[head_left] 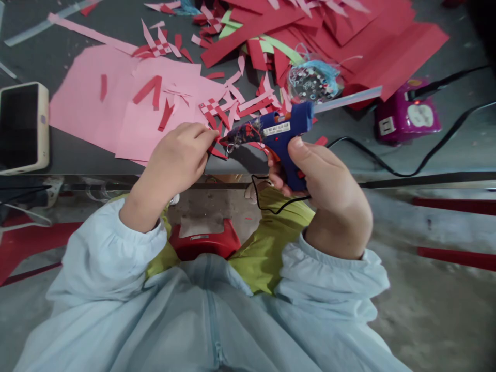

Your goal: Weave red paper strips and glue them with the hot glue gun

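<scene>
In my right hand [321, 170] is a blue hot glue gun [289, 137], its fingers wrapped round the handle. A clear glue stick [349, 99] sticks out of its back end. The dark, stringy nozzle points left and meets a small red paper piece [217, 150] at the table's front edge. My left hand [180, 155] pinches that red piece between thumb and fingers, which partly hide it. Just above the nozzle lies a woven red and pink paper fish [210, 107]. Pink and red paper strips [256, 102] are scattered behind the gun.
Pink paper sheets [143, 121] lie left, near a phone [24, 128]. Red sheets [372, 46] pile up at the back right. A round clear container of small beads [313, 82] stands before them. A purple power socket [405, 116] with black cables [437, 150] sits right.
</scene>
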Tool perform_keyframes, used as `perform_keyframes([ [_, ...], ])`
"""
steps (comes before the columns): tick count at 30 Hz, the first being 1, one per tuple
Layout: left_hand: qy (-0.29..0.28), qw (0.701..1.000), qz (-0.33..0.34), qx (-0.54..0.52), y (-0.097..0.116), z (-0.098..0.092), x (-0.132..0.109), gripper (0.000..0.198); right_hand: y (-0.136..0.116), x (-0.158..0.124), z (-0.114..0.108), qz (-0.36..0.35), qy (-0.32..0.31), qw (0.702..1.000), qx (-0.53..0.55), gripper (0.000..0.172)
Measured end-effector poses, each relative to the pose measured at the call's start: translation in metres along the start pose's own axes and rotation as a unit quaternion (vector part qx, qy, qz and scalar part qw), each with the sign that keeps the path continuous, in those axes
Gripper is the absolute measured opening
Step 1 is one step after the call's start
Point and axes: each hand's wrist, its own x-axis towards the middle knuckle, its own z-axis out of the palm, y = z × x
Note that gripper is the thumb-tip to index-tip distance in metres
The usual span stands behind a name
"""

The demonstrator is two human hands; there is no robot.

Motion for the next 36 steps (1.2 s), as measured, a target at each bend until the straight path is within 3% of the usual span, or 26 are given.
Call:
perform_keyframes([
  [15,-0.020,1.000,-0.013,-0.014,0.0016,-0.0027,0.0015,0.040,-0.0028,-0.0027,-0.0048,-0.015,-0.004,1.000,-0.014,0.053],
  [28,-0.008,1.000,-0.012,-0.008,0.0006,-0.0012,0.0006,0.041,-0.0020,0.0026,0.0049,-0.021,0.007,1.000,-0.018,0.051],
  [36,-0.001,1.000,-0.012,-0.014,0.0000,-0.0007,0.0000,0.040,-0.0036,-0.0036,-0.0048,-0.010,0.011,1.000,-0.020,0.050],
])
